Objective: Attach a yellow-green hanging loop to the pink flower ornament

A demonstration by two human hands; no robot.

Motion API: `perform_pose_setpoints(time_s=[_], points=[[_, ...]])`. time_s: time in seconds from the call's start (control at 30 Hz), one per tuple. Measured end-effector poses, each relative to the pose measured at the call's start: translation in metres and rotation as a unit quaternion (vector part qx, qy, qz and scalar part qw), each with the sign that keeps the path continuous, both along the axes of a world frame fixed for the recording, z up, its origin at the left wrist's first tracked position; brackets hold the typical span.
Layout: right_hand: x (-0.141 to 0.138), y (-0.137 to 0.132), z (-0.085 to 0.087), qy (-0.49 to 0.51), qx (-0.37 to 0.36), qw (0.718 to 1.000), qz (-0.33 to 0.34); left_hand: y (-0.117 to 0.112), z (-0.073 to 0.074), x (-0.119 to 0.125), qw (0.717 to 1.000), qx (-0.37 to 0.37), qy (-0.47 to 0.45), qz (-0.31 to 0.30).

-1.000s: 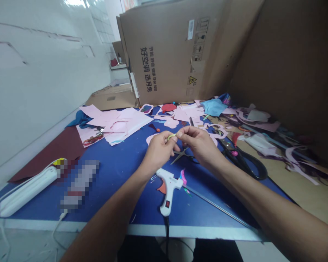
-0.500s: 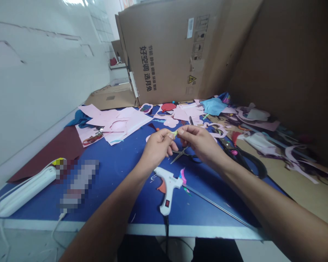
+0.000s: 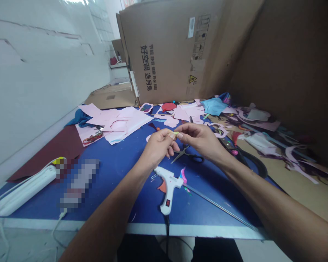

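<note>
Between the fingertips of both hands is a small yellow-green piece [image 3: 175,133], mostly covered, so its kind is unclear. My left hand [image 3: 160,145] pinches it from the left, fingers curled. From the right, my right hand [image 3: 198,140] closes thumb and forefinger on it. Just below the hands, black-handled scissors [image 3: 182,154] lie with blades apart on the blue table [image 3: 112,196]. Nearer to me rests a white glue gun [image 3: 168,185] with an orange trigger, a long glue stick or rod [image 3: 218,204] reaching right from its back.
Pink paper sheets [image 3: 133,122] and cut-outs [image 3: 171,121] lie behind the hands. Large black-handled shears [image 3: 255,163] and paper scraps [image 3: 259,142] are at right. A white stick-shaped device [image 3: 27,191] and a pixelated object [image 3: 79,185] lie left. A tall cardboard box [image 3: 169,54] stands behind.
The right hand's fingers have shifted slightly left and over the yellow-green piece, closer to the left fingertips. More of the scissors' handle shows. Everything on the table stays in place.
</note>
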State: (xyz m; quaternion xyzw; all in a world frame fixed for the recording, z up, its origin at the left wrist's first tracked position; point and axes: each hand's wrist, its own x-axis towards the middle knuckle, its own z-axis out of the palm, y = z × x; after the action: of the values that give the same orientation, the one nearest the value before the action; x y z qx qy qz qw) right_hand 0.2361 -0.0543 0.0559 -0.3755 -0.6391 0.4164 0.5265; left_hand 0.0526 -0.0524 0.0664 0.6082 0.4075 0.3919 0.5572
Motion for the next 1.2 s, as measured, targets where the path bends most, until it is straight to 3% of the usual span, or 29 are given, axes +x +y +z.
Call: perform_pose_setpoints(time_s=[0.5, 0.73, 1.2], points=[[0.0011, 0.0012, -0.0008, -0.001, -0.022, 1.000, -0.017, -0.0001, -0.0042, 0.0019, 0.999, 0.031, 0.008, -0.003], [0.0011, 0.0009, -0.0008, 0.008, -0.037, 0.999, -0.037, -0.0018, 0.0019, 0.0012, 0.999, -0.041, -0.004, 0.006], [-0.0010, 0.0013, -0.0021, 0.003, -0.053, 0.998, -0.025, -0.0027, 0.0007, 0.0028, 0.996, 0.051, 0.053, 0.059]])
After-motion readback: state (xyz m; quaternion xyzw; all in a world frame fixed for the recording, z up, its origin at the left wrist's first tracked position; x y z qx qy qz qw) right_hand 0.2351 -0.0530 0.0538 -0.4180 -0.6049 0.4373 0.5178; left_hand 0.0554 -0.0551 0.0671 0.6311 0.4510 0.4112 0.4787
